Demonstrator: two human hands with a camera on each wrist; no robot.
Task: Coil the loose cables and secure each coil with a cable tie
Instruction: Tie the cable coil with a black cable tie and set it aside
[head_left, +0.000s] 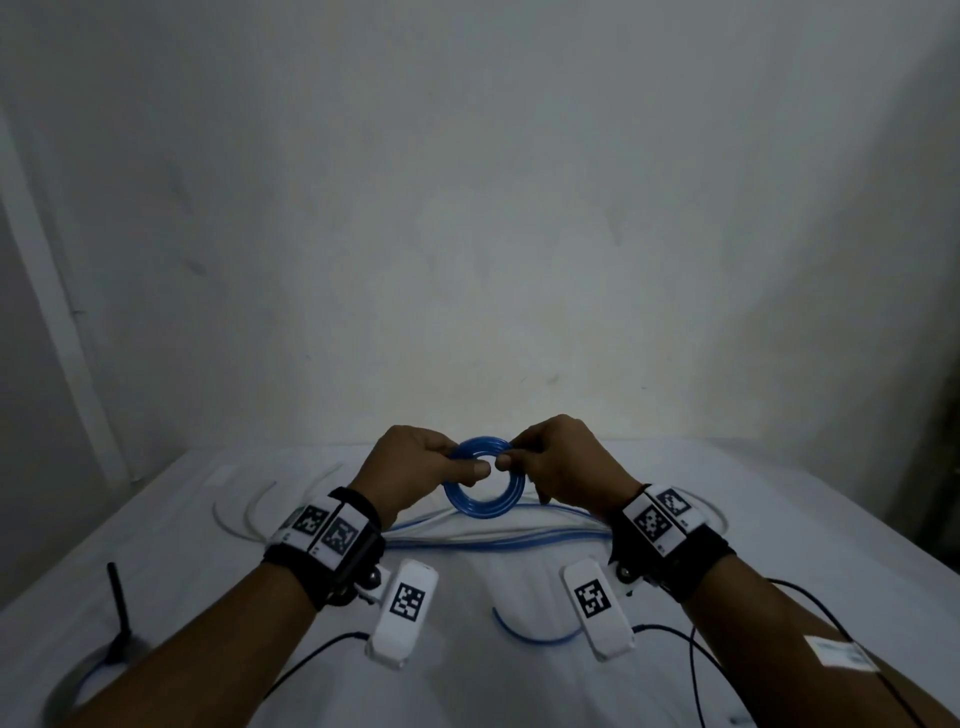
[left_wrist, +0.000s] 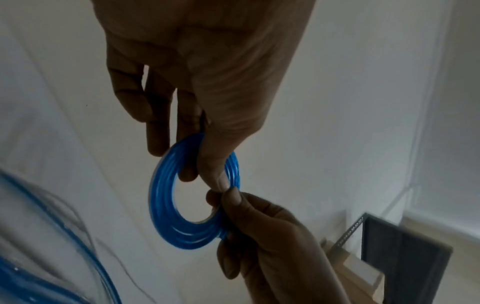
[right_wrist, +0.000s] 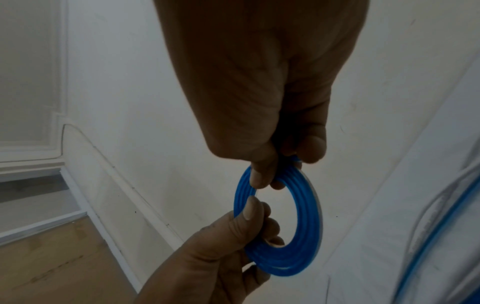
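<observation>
A small blue cable coil (head_left: 478, 508) of several tight loops is held up above the white table (head_left: 675, 493), between both hands. My left hand (head_left: 465, 460) pinches its left side with thumb and fingers. My right hand (head_left: 511, 451) pinches its upper right side. In the left wrist view, the left hand (left_wrist: 205, 176) grips the coil (left_wrist: 166, 205) at the top and the right hand (left_wrist: 259, 230) holds it from below. In the right wrist view, the right hand (right_wrist: 283, 170) pinches the coil (right_wrist: 306, 236) and the left hand (right_wrist: 233, 236) grips its lower edge. No cable tie shows.
Loose blue cable strands (head_left: 493, 540) run across the table under the hands, and a short blue arc (head_left: 530, 635) lies nearer me. Pale cables (head_left: 249, 504) curve at the left. A black stand with a round base (head_left: 117, 618) is at the near left. A wall rises behind the table.
</observation>
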